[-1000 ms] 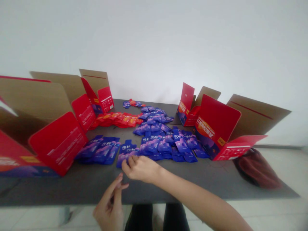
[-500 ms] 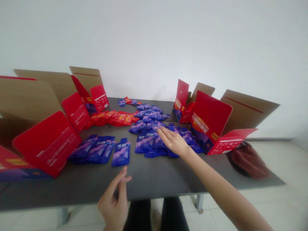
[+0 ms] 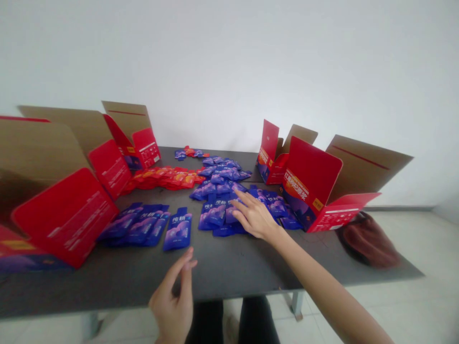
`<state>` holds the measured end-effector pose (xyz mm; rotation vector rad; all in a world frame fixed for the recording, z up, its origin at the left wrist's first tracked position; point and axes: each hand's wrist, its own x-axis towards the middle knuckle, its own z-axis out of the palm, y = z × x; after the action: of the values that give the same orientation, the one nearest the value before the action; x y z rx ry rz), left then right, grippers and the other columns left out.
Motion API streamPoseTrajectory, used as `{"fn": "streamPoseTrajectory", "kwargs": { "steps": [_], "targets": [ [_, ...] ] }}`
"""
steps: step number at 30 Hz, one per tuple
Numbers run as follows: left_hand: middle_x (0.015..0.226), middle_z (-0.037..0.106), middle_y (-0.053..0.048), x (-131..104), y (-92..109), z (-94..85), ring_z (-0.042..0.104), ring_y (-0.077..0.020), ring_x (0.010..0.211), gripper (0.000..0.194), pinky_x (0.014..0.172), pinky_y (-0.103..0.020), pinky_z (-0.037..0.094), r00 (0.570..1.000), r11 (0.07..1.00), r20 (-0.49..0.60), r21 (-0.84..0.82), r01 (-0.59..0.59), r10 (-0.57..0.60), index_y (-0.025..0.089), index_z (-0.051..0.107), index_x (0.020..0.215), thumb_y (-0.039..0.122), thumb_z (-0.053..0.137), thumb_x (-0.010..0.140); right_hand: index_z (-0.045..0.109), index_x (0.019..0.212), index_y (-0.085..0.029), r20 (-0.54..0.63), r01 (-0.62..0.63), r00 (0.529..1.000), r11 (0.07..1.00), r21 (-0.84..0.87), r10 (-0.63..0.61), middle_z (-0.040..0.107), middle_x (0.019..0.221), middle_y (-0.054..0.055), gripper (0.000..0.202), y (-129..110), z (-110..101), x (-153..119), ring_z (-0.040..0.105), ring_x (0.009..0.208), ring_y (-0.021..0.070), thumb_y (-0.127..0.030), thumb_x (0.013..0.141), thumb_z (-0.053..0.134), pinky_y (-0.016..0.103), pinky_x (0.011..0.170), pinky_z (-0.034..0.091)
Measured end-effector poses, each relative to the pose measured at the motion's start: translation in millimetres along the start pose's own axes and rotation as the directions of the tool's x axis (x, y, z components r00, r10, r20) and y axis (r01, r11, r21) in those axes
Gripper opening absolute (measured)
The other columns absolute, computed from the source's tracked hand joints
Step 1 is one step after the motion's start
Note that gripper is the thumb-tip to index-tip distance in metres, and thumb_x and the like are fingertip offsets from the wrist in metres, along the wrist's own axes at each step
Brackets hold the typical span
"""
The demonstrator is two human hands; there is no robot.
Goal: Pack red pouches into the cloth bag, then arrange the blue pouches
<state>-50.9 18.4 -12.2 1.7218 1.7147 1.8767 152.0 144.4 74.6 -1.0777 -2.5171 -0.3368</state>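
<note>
My right hand lies over the near heap of purple-blue pouches, palm down with its fingers spread apart. Its fingertips reach the pouches' printed faces; contact is hard to make out, and the hand hides part of the heap. Closer to me, my left hand is held above the table edge, thumb and fingertips brought together with nothing visible between them. Just beyond those fingertips a single purple pouch lies flat, spout end pointing away. To its left is an overlapping row of purple pouches.
Open red cartons flank the table: a large one at left and another at right, flaps raised. Red-orange pouches lie behind the row. A brown cloth item rests at the right end. A white wall stands behind.
My right hand's fingers have spread apart over the heap, and the hand has drawn slightly nearer. The left hand keeps its pinched shape. The whole view has shifted a little.
</note>
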Motion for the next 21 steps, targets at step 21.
{"fn": "streamPoseTrajectory", "kwargs": {
  "steps": [21],
  "targets": [
    [0.101,0.068,-0.006,89.0,5.2,73.1,0.063,-0.0196,0.091,0.041,0.089,-0.033,0.044,0.670,0.765,0.730,0.351,-0.540,0.137,0.018,0.057,0.115,0.004,0.038,0.082,0.058,0.098,-0.015,0.260,-0.016,0.966,1.000,0.006,0.014,0.064,0.093,0.008,0.016,10.0,8.9,-12.8,0.060,0.089,0.0171,-0.019,0.090,0.044,0.026,0.075,0.044]
  ]
}}
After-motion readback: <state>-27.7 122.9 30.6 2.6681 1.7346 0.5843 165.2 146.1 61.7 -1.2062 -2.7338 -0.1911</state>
